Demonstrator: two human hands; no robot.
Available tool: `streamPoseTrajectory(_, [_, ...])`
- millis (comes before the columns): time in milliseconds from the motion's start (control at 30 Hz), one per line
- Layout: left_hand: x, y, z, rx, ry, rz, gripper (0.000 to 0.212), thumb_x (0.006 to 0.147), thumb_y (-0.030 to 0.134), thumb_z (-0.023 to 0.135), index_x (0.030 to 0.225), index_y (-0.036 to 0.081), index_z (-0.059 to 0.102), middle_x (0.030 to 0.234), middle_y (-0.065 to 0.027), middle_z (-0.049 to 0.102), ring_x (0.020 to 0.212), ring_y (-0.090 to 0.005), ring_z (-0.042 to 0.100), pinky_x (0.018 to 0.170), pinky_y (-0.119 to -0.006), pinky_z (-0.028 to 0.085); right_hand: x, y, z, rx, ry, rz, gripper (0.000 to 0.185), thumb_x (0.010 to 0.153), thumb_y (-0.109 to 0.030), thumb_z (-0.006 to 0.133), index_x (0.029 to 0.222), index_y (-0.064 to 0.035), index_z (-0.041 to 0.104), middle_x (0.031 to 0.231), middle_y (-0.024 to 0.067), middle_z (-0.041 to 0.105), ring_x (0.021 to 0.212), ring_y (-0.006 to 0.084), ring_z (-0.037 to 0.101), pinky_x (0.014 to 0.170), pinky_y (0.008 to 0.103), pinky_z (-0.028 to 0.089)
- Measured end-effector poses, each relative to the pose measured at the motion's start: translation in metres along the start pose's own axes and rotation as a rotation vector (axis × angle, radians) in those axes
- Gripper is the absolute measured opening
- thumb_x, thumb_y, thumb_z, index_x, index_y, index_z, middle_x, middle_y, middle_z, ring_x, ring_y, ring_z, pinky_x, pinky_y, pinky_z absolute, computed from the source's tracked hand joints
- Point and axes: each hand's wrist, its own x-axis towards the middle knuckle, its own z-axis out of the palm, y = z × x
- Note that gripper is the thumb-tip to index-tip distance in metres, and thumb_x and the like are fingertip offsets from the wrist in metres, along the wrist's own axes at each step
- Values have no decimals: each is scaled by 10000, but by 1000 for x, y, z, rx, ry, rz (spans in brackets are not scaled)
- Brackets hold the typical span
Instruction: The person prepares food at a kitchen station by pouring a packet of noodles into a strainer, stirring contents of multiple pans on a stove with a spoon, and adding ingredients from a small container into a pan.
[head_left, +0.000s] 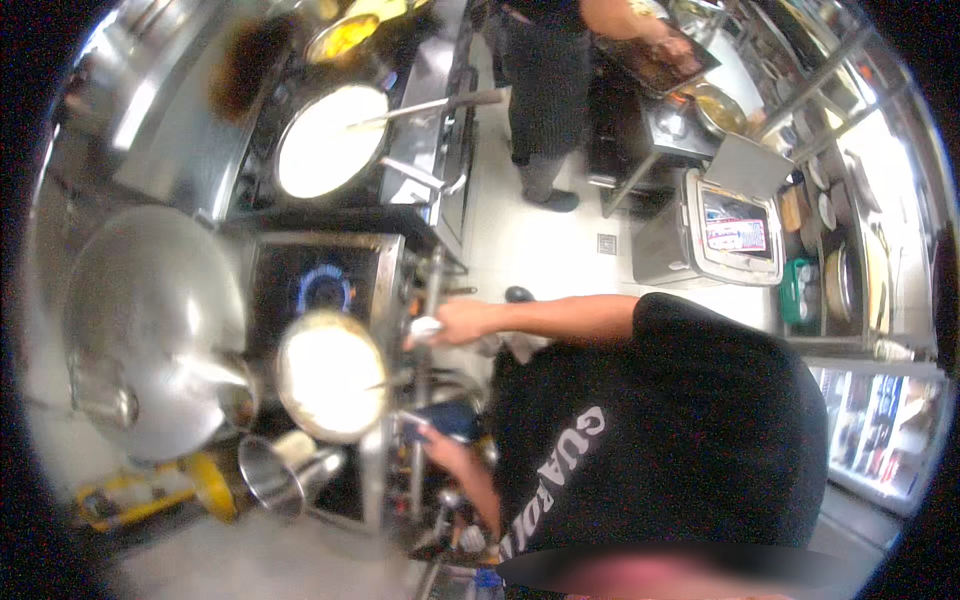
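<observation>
My right hand (461, 321) is closed around a bunched white cloth (425, 330) at the front rail of the stove. Lower in the picture, my left hand (442, 444) grips a pale metal handle (409, 417). Blur hides whether that handle belongs to the round pan (330, 375) just past it. Glare washes the pan's inside out to white, so its contents cannot be told. A dark blue cloth (454, 420) hangs between my left hand and my body. Beyond the right hand, a gas burner (325, 289) burns with a ring of blue flame, uncovered.
A big steel wok (157, 330) stands behind the burner, near a conical steel vessel (274, 472). On the neighbouring stove, a long-handled utensil (420, 109) rests in another pan (307, 154). A co-worker (547, 97) stands across the floor near an open-lidded bin (667, 240). Behind me is a lit fridge (885, 427).
</observation>
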Motion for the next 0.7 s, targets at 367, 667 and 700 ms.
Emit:
streamPoseTrajectory(367, [48, 14, -64, 63, 593, 230, 770, 1035, 548, 491, 1279, -182, 516, 1223, -427, 583, 1150, -490, 613, 1019, -503, 480, -102, 189, -55, 345, 550, 525, 551, 850, -512, 726, 924, 33, 725, 840, 206, 730, 797, 350, 715, 742, 454, 541])
streamPoseTrajectory(667, [42, 118, -48, -171, 526, 389, 770, 1042, 532, 494, 1338, -178, 456, 1307, -403, 541, 1162, -470, 587, 1037, -516, 459, -96, 283, -32, -11, 678, 1008, 877, 851, -491, 730, 1499, -20, 374, 1319, 289, 602, 1238, 373, 602, 1030, 458, 491])
streamPoseTrajectory(700, [29, 135, -33, -277, 434, 418, 779, 1041, 528, 502, 1379, -170, 422, 1357, -393, 512, 1199, -448, 571, 1053, -515, 451, -113, 300, -39, 6, 790, 971, 827, 856, -429, 742, 1489, -24, 397, 1291, 269, 618, 1211, 359, 614, 1011, 452, 498])
